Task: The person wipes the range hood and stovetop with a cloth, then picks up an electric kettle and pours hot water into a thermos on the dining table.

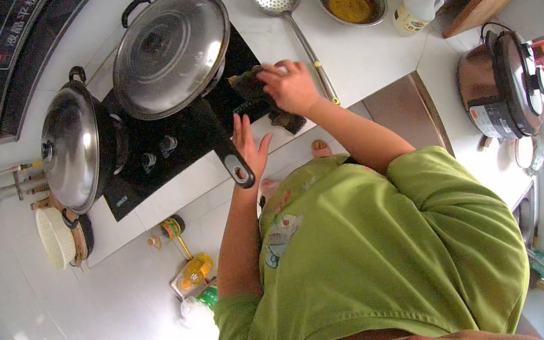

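Observation:
My right hand point(289, 87) grips a dark, crumpled cloth point(249, 85) at the right side of the black glass gas hob point(183, 146). More dark cloth point(288, 121) hangs at the counter's front edge below that hand; whether it is the same piece is hidden. Beside the long black handle point(235, 164) of a lidded wok, my left hand point(251, 147) has its fingers spread and holds nothing. The wok's domed metal lid point(170, 52) covers the rear of the hob. A second lidded pan point(71, 148) sits at the left.
On the white counter lie a skimmer point(301, 32), a metal bowl of brown liquid point(351, 2) and a white jug with a red cap point(417, 10). A brown electric cooker point(498, 81) stands at the right. Oil bottles point(197, 270) and a cream strainer basket point(55, 237) are at the left.

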A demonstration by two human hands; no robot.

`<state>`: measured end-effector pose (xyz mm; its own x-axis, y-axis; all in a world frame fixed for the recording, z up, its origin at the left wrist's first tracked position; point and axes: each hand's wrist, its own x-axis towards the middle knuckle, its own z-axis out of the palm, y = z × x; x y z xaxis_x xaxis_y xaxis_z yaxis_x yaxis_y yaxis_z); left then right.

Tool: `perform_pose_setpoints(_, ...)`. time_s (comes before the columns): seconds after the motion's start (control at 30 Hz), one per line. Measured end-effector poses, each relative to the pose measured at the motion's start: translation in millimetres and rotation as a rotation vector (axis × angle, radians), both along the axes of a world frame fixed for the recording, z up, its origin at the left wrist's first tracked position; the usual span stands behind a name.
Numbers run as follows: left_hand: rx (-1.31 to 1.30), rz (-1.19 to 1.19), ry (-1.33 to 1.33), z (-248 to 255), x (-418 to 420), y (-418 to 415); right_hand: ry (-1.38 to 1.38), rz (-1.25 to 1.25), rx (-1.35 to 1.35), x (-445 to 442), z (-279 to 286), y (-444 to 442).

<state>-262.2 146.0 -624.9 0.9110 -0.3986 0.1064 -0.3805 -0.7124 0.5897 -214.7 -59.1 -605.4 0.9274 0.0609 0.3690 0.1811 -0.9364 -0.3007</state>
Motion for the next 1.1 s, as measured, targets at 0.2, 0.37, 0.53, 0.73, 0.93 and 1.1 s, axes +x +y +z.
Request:
perform_pose_setpoints(0.2, 0.241, -0.168, -0.009, 6.9, 23.1, -42.8, 0.13, -0.196, -0.23, -15.1, -26.9, -66.3)
perform_pose_setpoints(0.37, 0.353, -0.168, 0.024, -6.9, 33.1, -60.8, 0.15, -0.23, -0.16, -33.2, -39.3, -93.2)
perform_pose_setpoints(0.53, 0.292, -0.122, -0.006, -11.0, 28.1, -68.2, 0.152, -0.252, -0.259, -46.2, -37.8, -119.4)
perform_pose_setpoints(0.73, 0.204, -0.092, 0.013, -12.8, 25.6, -68.4, 0.07, -0.258, -0.421, -42.2, -15.5, -133.3)
perform_pose_setpoints(0.93, 0.1, -0.022, 0.038, -24.1, 36.2, -101.7, 0.303, 0.34, 0.28, -1.8, 2.7, -67.5)
perform_pose_setpoints(1.1, 0.036, 0.09, 0.082, -7.3, 45.7, -122.6, 0.418, 0.527, 0.047, 49.5, -23.2, -68.8)
